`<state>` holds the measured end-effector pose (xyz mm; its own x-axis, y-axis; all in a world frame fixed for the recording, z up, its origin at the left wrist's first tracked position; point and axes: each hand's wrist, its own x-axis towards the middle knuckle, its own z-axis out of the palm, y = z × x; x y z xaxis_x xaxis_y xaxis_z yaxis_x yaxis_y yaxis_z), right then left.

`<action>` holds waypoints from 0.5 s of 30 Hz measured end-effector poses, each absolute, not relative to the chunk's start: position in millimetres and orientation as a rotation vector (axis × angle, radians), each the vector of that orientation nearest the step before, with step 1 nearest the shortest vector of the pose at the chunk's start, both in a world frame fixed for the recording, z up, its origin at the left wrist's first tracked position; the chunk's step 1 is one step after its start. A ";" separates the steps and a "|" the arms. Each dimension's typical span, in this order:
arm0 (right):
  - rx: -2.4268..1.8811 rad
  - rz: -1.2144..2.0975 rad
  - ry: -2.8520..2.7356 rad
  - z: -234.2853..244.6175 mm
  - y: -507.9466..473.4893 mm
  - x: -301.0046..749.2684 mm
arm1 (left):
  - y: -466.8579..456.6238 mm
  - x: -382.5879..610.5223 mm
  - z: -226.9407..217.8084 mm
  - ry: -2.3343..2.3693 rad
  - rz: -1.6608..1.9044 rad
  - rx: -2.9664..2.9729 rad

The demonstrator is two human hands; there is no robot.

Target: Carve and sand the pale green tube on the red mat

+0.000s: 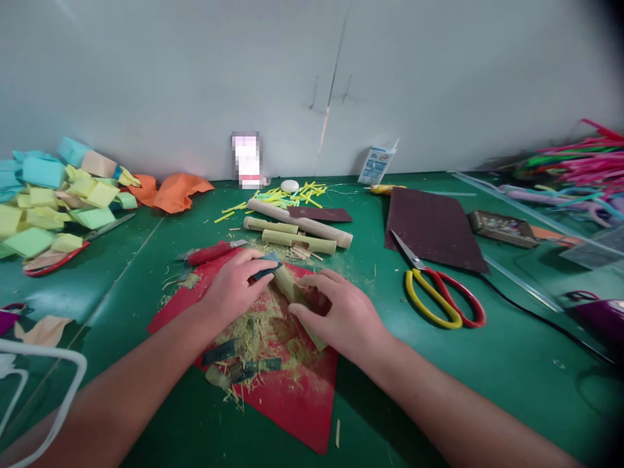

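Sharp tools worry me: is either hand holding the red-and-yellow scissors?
No, those scissors lie partly on a dark sheet, while the left hand and right hand hold a bamboo-like tube.

Bamboo tube (289,284) partly hidden by right-hand fingers (316,281), purple object (597,318) cut off at right edge

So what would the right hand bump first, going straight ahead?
The right hand touches the stick, so that comes first; beyond it, probably the left hand, though depth is unclear.
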<state>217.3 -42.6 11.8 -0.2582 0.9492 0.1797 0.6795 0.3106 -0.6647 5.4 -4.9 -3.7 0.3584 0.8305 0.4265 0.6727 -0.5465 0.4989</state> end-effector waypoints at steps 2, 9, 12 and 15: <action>-1.462 0.488 -2.168 10.5 -45.0 217.3 | -4.4 5.0 -4.2 1.355 0.979 2.394; -1.492 0.422 -2.287 12.5 -49.1 212.6 | -3.6 7.4 -4.2 1.367 0.996 2.368; -1.506 0.402 -2.293 13.1 -49.0 211.7 | -2.4 9.7 -4.5 1.337 1.039 2.371; -1.517 0.403 -2.285 12.5 -49.0 213.2 | -0.4 9.2 -5.3 1.320 1.040 2.365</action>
